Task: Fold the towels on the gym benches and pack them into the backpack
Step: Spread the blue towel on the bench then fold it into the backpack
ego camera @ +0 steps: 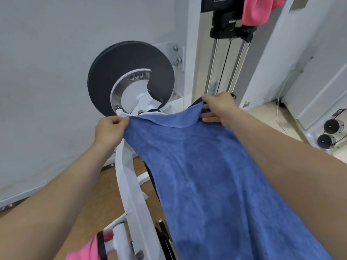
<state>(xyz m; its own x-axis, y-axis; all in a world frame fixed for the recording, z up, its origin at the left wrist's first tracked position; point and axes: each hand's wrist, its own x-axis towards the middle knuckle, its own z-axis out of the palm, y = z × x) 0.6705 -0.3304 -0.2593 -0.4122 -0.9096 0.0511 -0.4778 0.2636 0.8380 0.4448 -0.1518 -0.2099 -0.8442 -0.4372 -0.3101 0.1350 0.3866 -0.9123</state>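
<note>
Towel (216, 175): blue, spread lengthwise along the tabletop (151, 177), far edge lifted clear. Left hand (109, 130): fingers (120, 121) curled, pinching far left corner. Right hand (217, 107): fingers (208, 119) pinching far right corner, edge sagging between. Judged step: first fold, far end toward near end. Recommended: hold both corners level and taut, draw back evenly, match edges before pressing flat. Beyond: white frame (127, 175), black disc (131, 72), pink cloth (259, 10) hung above. Backpack not in view.
</note>
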